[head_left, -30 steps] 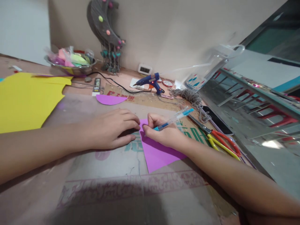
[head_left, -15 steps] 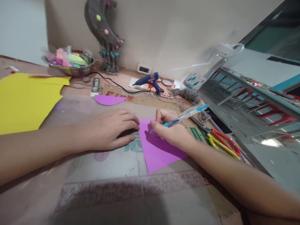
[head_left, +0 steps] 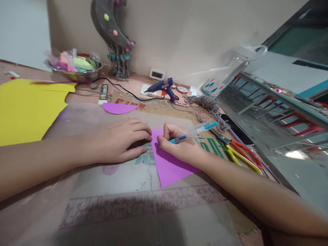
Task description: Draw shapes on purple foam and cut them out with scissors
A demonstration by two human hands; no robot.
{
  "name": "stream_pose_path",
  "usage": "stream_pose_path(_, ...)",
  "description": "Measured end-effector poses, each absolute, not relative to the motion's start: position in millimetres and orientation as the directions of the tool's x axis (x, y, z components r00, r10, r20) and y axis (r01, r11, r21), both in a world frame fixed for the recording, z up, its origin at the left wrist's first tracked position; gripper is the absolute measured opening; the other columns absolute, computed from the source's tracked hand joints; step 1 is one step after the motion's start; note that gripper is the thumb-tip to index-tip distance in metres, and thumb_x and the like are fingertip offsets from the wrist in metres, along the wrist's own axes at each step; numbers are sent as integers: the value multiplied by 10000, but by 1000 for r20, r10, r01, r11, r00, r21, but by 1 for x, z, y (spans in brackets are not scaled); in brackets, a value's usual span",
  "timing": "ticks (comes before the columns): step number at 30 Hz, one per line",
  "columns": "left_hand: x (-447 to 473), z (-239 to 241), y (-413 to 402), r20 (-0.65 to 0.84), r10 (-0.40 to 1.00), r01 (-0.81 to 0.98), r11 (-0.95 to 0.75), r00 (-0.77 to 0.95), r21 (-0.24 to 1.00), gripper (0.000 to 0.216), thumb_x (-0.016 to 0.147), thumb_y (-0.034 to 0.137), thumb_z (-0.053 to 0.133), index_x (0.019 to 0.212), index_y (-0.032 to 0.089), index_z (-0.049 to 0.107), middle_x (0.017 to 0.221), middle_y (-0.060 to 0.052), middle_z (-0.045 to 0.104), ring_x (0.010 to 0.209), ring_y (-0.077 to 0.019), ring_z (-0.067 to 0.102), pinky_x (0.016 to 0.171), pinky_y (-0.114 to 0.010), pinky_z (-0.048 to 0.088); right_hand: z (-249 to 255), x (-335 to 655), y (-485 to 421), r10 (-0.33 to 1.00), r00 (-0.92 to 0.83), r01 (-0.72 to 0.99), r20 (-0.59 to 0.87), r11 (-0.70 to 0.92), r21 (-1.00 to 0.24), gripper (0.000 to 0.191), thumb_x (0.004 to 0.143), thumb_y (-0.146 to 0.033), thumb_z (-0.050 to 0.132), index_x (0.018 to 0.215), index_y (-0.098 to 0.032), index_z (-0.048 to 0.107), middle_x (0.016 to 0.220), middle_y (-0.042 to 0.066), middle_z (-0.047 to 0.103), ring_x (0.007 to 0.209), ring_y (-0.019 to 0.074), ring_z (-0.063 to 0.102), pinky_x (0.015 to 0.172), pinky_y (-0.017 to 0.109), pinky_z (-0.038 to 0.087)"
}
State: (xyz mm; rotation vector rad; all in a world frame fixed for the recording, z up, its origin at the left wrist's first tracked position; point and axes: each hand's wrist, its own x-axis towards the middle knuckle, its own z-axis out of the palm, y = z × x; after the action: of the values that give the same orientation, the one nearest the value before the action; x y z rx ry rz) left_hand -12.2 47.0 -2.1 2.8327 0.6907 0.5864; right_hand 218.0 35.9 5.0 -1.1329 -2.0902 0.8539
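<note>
A purple paper piece (head_left: pixel 170 168) lies on the cardboard-covered table (head_left: pixel 123 205) in front of me. My right hand (head_left: pixel 180 145) rests on its upper part and is closed around a clear blue pen (head_left: pixel 194 131), the tip pressed near the paper's top left corner. My left hand (head_left: pixel 119 140) lies flat on the table just left of the paper, fingers together and stretched out, fingertips touching the paper's left edge.
Red-and-yellow scissors (head_left: pixel 241 153) and a phone (head_left: pixel 237 130) lie to the right, beside grey twine (head_left: pixel 205 104). A blue glue gun (head_left: pixel 161 88), a purple half-circle (head_left: pixel 118 108), a yellow sheet (head_left: pixel 25 109) and a metal bowl of scraps (head_left: pixel 74 68) sit further back.
My right hand swung the pen a little to the right across the paper and then came back to the top left corner. The left hand stayed put.
</note>
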Motion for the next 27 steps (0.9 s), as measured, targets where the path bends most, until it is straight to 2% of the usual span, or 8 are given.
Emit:
stream_pose_path(4,-13,-3,47,331,463,403,-884,822,235,252,960,289,536,1109,160,691,1150,-127,708,1058,-270,643,959,-438,490,2,218,37,865,-458,489,206,438,-754,295,835,-261,590,639,-232,371,567,-77,407,522,97,351,528,262,280)
stream_pose_path(11,-13,-4,47,313,466,416,-884,828,216,269,977,320,512,1117,168,685,1155,-120,707,1067,-265,639,964,-439,490,2,219,35,863,-484,438,140,378,-815,310,855,-298,618,654,-231,391,573,-71,440,537,101,392,516,250,285)
stream_pose_path(17,-12,-2,48,295,469,420,-882,833,215,283,975,314,507,1117,151,690,1151,-125,707,1059,-264,643,956,-438,495,7,218,34,870,-485,463,88,341,-818,293,830,-268,603,643,-231,380,572,-79,401,525,95,369,517,248,281)
stream_pose_path(27,-13,-1,47,297,471,421,-881,831,217,292,976,308,498,1126,151,694,1153,-128,708,1074,-269,642,975,-440,492,9,219,36,880,-464,462,104,341,-819,265,810,-242,569,638,-234,368,582,-78,369,548,105,345,539,260,280)
